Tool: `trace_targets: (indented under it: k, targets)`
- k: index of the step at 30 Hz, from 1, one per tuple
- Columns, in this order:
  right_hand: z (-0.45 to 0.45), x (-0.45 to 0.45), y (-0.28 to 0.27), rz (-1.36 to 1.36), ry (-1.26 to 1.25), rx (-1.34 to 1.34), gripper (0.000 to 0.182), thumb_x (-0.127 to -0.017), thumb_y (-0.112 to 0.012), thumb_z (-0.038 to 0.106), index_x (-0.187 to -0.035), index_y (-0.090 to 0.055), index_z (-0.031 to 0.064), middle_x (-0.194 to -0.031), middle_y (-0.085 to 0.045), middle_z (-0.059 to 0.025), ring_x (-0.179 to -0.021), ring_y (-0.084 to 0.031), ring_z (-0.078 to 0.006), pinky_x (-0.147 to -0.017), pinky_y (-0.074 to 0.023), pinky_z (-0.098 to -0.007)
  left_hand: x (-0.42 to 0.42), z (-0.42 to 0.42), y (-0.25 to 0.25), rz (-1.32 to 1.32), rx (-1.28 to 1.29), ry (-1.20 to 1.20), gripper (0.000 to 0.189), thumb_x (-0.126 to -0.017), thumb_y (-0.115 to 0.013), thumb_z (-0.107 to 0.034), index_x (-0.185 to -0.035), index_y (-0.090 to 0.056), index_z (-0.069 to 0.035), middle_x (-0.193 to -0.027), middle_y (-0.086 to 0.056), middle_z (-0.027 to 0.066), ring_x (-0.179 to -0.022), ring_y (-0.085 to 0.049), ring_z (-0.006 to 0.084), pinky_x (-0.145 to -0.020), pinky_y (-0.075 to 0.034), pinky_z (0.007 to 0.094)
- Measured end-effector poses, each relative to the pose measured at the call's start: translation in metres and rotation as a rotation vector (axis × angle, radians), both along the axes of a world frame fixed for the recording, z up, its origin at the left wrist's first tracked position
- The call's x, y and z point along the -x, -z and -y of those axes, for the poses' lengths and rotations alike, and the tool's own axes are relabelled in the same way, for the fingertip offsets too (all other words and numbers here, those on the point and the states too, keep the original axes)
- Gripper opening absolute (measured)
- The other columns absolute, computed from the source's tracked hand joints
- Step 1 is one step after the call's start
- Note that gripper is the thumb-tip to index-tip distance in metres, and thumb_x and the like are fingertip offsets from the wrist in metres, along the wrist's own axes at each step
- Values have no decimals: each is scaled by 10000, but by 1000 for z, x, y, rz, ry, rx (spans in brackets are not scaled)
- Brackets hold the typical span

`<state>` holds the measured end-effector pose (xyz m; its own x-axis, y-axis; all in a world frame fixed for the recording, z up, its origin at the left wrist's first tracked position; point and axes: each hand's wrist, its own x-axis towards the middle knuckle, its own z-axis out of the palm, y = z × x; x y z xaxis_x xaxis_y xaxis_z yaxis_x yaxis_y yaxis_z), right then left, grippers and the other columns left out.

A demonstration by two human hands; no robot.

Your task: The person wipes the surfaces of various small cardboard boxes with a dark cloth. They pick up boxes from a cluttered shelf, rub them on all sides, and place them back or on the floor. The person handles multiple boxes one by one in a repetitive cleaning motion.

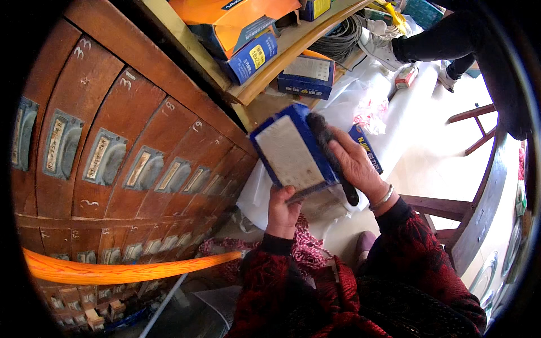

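A blue cardboard box (291, 150) with a pale, dusty label panel is held up in front of me, tilted. My left hand (284, 211) grips its lower near edge, thumb on top. My right hand (357, 162), with a bracelet at the wrist, is closed around a dark brush-like tool (327, 148). That tool lies along the box's right side, its rounded end pointing down toward me. Its far end looks fuzzy, and its exact kind is unclear. Behind my right hand, another blue box (367, 145) with yellow lettering is partly hidden.
Wooden drawers (97, 126) with metal label pulls rise at left, crossed by an orange pole (131, 267). A shelf (296, 48) holds boxes and coiled cable (340, 38). Pink-white rope (310, 249) lies below my hands. Another person's leg (439, 38) and a wooden stool (473, 207) are at right.
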<state>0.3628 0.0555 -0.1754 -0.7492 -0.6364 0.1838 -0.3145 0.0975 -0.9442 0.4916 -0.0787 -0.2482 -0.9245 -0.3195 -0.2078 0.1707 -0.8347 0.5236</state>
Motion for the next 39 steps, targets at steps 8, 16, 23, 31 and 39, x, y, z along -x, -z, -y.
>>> trace_targets:
  k: [8,16,23,31,39]
  targets:
    - [-21,-11,17,30,-206,82,756,-806,-634,399,-1348,-296,-5,-1354,-341,-193,-1275,-312,-278,-1047,-240,-344,9,1,-8,-24,68,-116,657,-674,-678,-195,-1239,-404,1,-1146,-541,124,-1041,-548,257,-909,-445,383]
    - [-20,-3,-12,501,-15,444,699,-640,-729,126,-1268,-441,25,-1222,-511,-84,-1136,-456,-175,-1014,-301,-311,11,-24,-30,-71,535,28,775,-597,-785,-133,-1258,-397,-22,-1215,-498,94,-1106,-493,229,-953,-382,361]
    - [-52,21,-18,630,-67,430,674,-615,-740,178,-1208,-490,-22,-1093,-587,-91,-958,-562,-172,-893,-433,-292,3,42,-51,-233,224,43,916,-637,-743,-312,-1381,-250,-102,-1337,-379,114,-1221,-386,245,-1024,-309,373]
    - [-30,15,3,540,-100,70,491,-725,-707,209,-1136,-542,-2,-1056,-576,-60,-959,-528,-132,-869,-409,-259,0,24,-31,61,356,68,736,-684,-627,-188,-1342,-323,-59,-1179,-491,104,-1093,-478,202,-935,-371,302]
    - [-18,-6,3,147,-99,-58,532,-894,-540,312,-1282,-387,-18,-1117,-540,-86,-1015,-484,-166,-917,-376,-278,5,13,-28,324,16,-248,402,-769,-551,-242,-1131,-532,-68,-1108,-581,85,-1024,-550,242,-871,-442,372]
